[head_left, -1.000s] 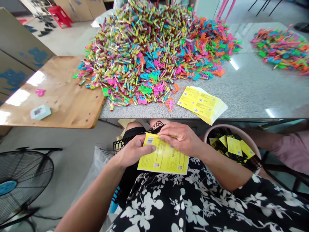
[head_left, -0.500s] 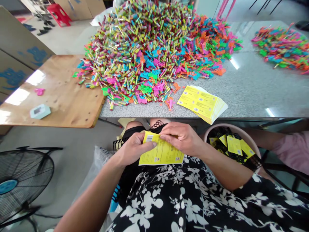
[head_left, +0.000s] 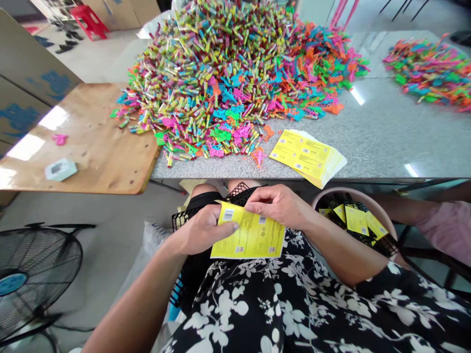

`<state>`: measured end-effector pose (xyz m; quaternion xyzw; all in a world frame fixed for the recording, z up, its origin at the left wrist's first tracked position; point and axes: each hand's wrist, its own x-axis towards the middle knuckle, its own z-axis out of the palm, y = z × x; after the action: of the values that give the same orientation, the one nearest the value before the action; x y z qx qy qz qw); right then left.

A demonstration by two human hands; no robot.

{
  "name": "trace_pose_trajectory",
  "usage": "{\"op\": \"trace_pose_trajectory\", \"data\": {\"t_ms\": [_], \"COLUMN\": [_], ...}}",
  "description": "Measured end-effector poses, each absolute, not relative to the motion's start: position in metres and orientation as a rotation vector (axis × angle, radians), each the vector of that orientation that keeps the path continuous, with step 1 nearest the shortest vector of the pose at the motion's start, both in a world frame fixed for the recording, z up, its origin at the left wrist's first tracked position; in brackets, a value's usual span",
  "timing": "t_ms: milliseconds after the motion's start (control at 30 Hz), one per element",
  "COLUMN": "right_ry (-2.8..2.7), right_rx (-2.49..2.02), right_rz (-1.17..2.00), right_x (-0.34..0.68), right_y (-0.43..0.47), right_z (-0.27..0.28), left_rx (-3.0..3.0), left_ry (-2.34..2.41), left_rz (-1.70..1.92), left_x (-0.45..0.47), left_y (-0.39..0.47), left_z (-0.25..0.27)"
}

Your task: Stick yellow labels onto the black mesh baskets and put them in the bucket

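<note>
A yellow printed label sheet [head_left: 250,238] with barcodes is held over my lap. My left hand [head_left: 204,228] grips its left side, thumb on top and fingers behind. At the upper edge my right hand [head_left: 277,206] pinches the sheet between thumb and fingers. Beneath the hands, a black plastic mesh basket [head_left: 179,219] rests on my lap, mostly hidden. On the table edge ahead lies a fanned stack of similar yellow label sheets [head_left: 305,154].
A large heap of small colourful plastic pieces [head_left: 221,73] covers the grey table [head_left: 382,142]; a smaller pile [head_left: 430,73] lies right. A pink bucket [head_left: 392,220] holds black mesh pieces with yellow labels. Left are a wooden board [head_left: 106,166] and a fan [head_left: 37,274]. Another person's arm [head_left: 401,211] shows at right.
The label sheet has tilted flatter toward the camera, its lower edge dropping slightly, and a second barcode now shows beside my right fingers. Both hands keep their hold.
</note>
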<state>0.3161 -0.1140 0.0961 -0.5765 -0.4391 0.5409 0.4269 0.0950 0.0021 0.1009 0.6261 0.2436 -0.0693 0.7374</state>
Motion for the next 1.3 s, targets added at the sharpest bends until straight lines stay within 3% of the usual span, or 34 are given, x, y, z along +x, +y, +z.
{"op": "trace_pose_trajectory", "data": {"t_ms": [367,733,1133,1300], "right_ry": [-1.099,-1.506,-0.887,-0.759], "right_rx": [-1.436,-1.370,-1.321,-1.308], "right_rz": [1.372,1.099,1.203,1.008], "right_x": [0.316,0.316,0.330,0.360], "right_y": [-0.113,-0.110,-0.106,-0.104], "right_z": [0.090,0.093,0.088,0.089], "left_rx": [1.377,1.533,1.315,1.208], "left_ry": [0.530,0.540,0.548,0.759], "left_rz": [-0.164,-0.198,-0.180,0.183], "left_x": [0.090,0.091,0.078,0.069], "left_y": [0.004,0.003,0.006,0.022], "left_z": [0.097,0.105,0.108,0.104]}}
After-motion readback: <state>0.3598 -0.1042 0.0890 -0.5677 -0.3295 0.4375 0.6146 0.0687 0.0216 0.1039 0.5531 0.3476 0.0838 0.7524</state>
